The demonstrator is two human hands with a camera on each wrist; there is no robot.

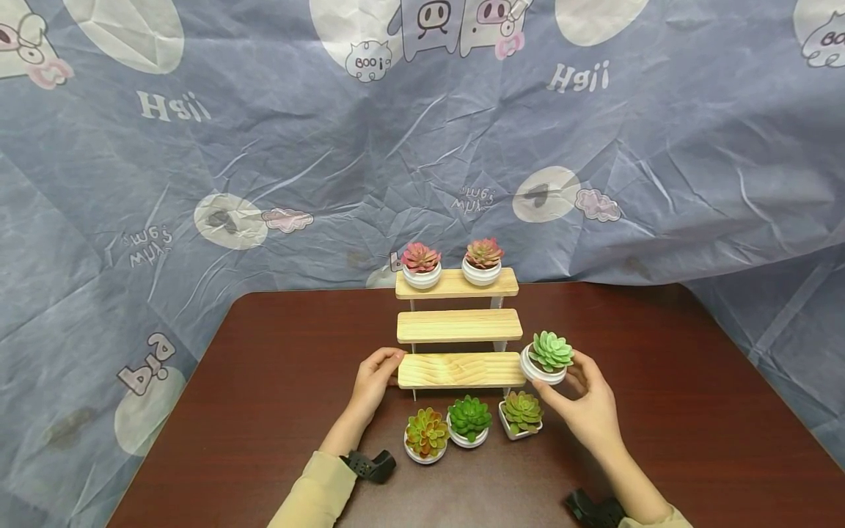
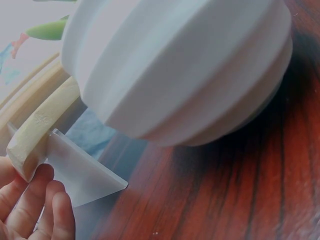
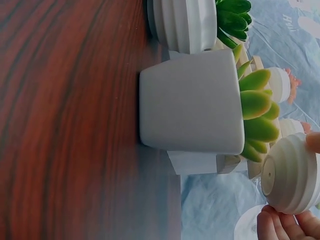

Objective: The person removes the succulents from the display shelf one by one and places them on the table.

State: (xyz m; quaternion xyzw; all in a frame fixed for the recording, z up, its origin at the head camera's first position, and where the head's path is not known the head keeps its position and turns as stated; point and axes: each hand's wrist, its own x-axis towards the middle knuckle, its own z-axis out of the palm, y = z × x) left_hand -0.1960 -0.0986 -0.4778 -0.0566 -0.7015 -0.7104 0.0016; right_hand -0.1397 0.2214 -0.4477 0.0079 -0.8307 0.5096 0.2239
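Note:
My right hand (image 1: 590,403) holds a light-green succulent in a round white ribbed pot (image 1: 543,367), thumb on the near side and fingers behind. In the right wrist view this pot (image 3: 290,175) is off the table, its underside showing. It overlaps the right end of the lowest step in the head view. My left hand (image 1: 376,378) grips the left end of that lowest step of a three-tier wooden stand (image 1: 462,372). In the left wrist view, fingers (image 2: 37,200) lie under the board's end (image 2: 35,135), beside a clear plastic support (image 2: 82,172).
Two pinkish succulents in white pots (image 1: 422,268) (image 1: 483,264) stand on the top tier. In front of the stand sit a yellow-red succulent (image 1: 426,433), a dark-green one (image 1: 469,419) and one in a square pot (image 1: 521,413). A patterned cloth (image 1: 330,169) hangs behind the table (image 1: 277,352).

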